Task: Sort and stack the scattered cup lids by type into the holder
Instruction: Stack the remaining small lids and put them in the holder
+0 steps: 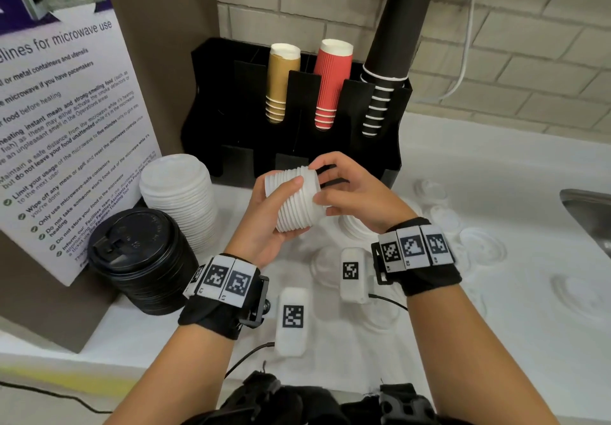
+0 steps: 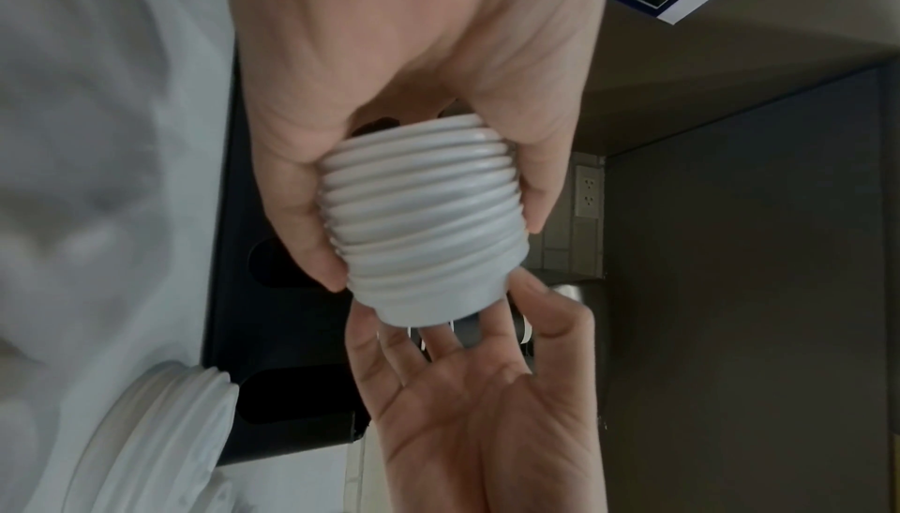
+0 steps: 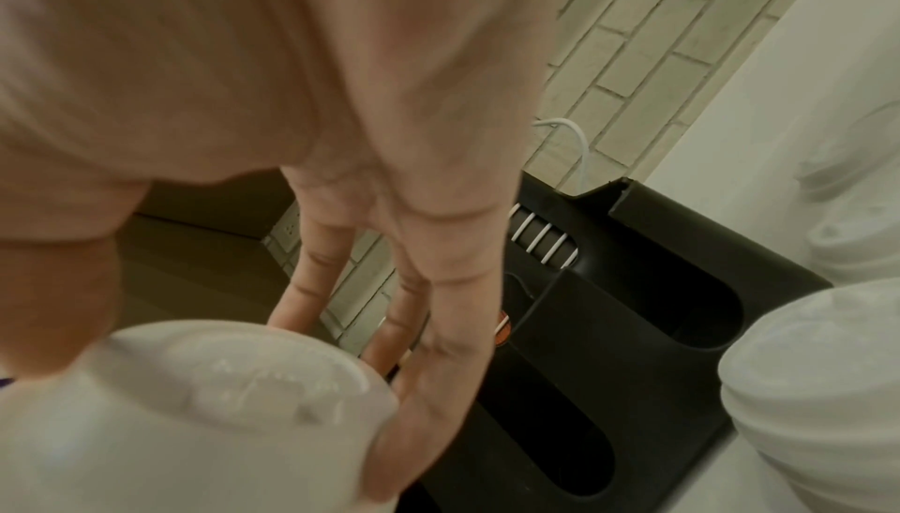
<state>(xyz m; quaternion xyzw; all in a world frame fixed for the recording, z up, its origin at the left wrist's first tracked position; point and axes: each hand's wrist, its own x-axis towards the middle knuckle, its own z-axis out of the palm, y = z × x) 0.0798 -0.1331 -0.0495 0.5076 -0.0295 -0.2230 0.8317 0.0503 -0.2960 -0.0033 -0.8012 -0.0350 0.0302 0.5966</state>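
A stack of small white cup lids (image 1: 305,190) lies on its side in the air just in front of the black holder (image 1: 251,71). My left hand (image 1: 291,209) grips it from below, thumb over the ribbed side. My right hand (image 1: 315,180) holds the stack's right end between thumb and fingers. In the left wrist view the left hand (image 2: 433,252) wraps the stack (image 2: 424,213), and the right hand (image 2: 467,313) meets its end. The right wrist view has the top lid (image 3: 233,406) against the right hand (image 3: 219,348), with the holder's empty front slots (image 3: 681,252) beyond.
A tall stack of larger white lids (image 1: 178,193) and a stack of black lids (image 1: 139,259) stand at left by a microwave sign (image 1: 66,110). A short white stack (image 1: 355,229) sits under my right wrist. Clear lids (image 1: 482,249) lie scattered right; sink (image 1: 588,209) far right. Gold, red and black cups fill the holder's back slots.
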